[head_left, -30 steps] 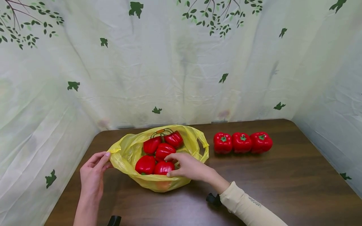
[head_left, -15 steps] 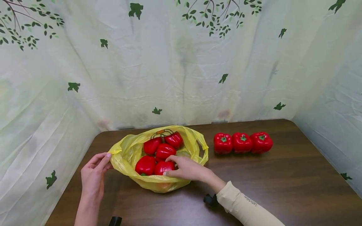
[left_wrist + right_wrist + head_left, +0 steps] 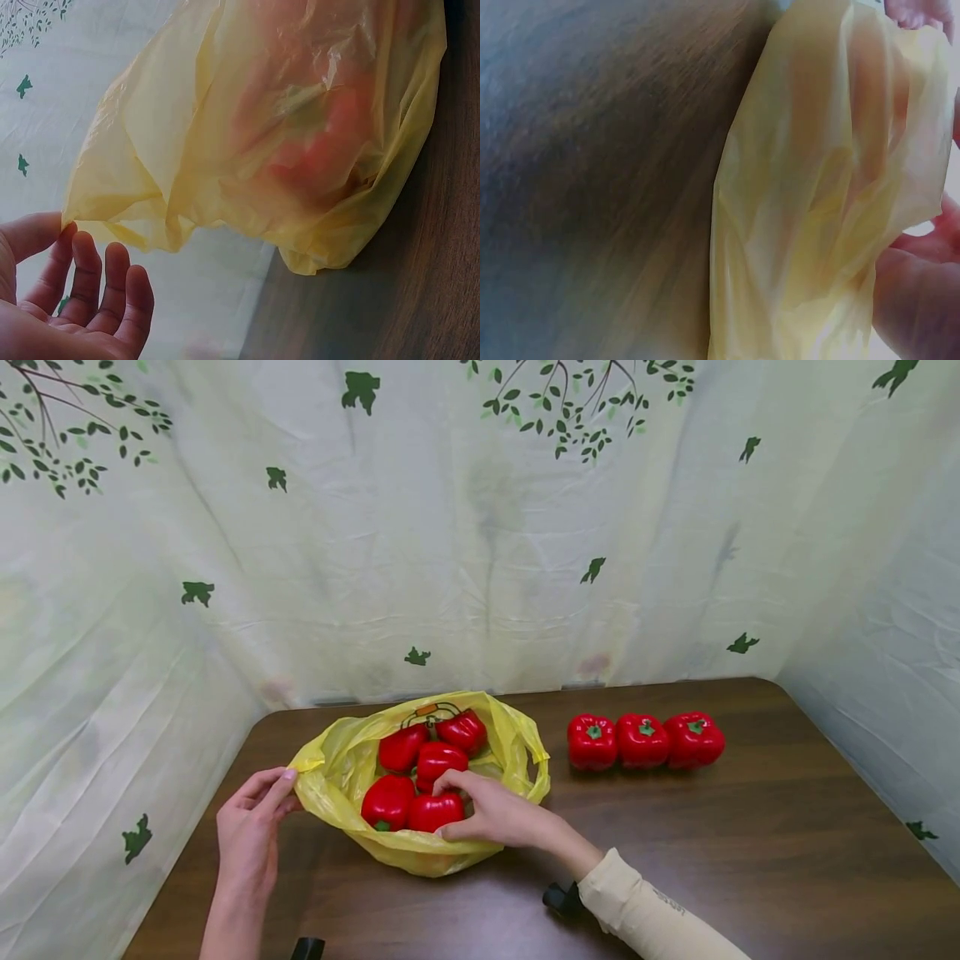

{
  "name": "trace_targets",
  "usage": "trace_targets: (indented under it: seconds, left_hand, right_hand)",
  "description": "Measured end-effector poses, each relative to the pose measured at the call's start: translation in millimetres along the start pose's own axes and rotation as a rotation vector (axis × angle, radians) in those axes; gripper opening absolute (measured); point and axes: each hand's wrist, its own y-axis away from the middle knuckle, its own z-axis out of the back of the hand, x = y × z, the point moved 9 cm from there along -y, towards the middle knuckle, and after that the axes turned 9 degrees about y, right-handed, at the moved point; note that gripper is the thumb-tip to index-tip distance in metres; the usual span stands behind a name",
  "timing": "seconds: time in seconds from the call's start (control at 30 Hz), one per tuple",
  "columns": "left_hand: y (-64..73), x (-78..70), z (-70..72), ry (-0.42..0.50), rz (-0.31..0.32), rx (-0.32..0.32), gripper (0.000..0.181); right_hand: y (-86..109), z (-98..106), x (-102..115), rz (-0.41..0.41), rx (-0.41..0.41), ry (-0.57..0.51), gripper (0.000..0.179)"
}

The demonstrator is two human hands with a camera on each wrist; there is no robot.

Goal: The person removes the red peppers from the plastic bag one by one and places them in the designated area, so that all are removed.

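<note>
A yellow plastic bag (image 3: pixel 405 852) stands with its mouth wide on the table, several red bell peppers inside. My left hand (image 3: pixel 251 827) pinches the bag's left rim between thumb and index finger; in the left wrist view the other fingers of that hand (image 3: pixel 82 300) are loosely bent below the rim. Over the front right of the bag's mouth, my right hand (image 3: pixel 498 810) has its fingers and thumb curled round the front right red bell pepper (image 3: pixel 433 812). Another red bell pepper (image 3: pixel 387 802) lies directly left of it. The bag (image 3: pixel 810 187) hides the right fingertips in the right wrist view.
Three red bell peppers, including the middle one (image 3: pixel 642 742), sit in a row at the back right of the brown wooden table (image 3: pixel 750 843). A leaf-patterned cloth (image 3: pixel 480 527) surrounds the table's back and sides. Dark objects (image 3: pixel 558 900) show near both wrists.
My right hand has shifted slightly left and toward me, and the front right bell pepper has turned and moved slightly nearer. The left hand keeps its pinch on the bag.
</note>
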Motion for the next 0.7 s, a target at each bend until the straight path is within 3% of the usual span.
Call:
trace_targets:
  seconds: [0.27,0.53,0.7]
  left_hand:
    - [-0.7,0.7,1.6,0.027,0.004,-0.019,0.015]
    - [-1.0,0.1,1.8,0.040,-0.008,-0.020,0.012]
    - [-1.6,-0.1,1.8,0.044,-0.011,-0.025,0.011]
  right_hand:
    - [4.5,8.4,-1.3,-0.036,-0.050,-0.127,0.065]
    - [14.5,20.5,3.3,-0.028,-0.109,-0.024,0.076]
    - [21.8,36.6,7.5,0.008,-0.222,-0.028,0.077]
